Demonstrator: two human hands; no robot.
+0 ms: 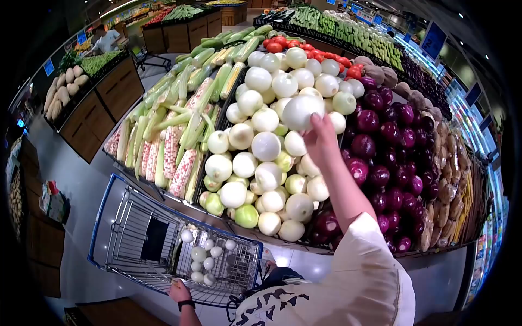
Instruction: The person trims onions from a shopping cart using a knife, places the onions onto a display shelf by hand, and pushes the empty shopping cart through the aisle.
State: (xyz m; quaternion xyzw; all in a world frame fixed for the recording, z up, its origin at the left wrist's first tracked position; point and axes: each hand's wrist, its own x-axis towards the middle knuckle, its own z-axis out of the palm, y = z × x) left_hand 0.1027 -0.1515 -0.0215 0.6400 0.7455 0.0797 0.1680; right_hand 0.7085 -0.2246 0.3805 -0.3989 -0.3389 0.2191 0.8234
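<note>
A white onion [300, 112] is grasped by the right hand [321, 142], with the fingertips set against its right side; it is held up over the pile [265, 120] of white onions on the stand, and nothing else is seen to be carried by that hand. The left hand [179, 292] is placed at the near edge of the cart [101, 217], its fingers bent; whether the rim is gripped or only touched cannot be told. A dark band [186, 304] is worn on the left wrist.

In the cart, about nine round white bulbs [198, 254] are already gathered, loosely scattered on the wire floor, and a dark, long item [175, 255] is laid just beside them. By that measure, the picking is judged to be well begun. The onion in hand is not yet set in the cart, which stands below and in front of the stand. The pile is left heaped high, so plenty remains to be chosen from; how many more are wanted cannot be told.

The pile is flanked by corn [183, 163] on one side and red onions [365, 145] on the other, with tomatoes [277, 43] behind; neither hand is laid on these.
</note>
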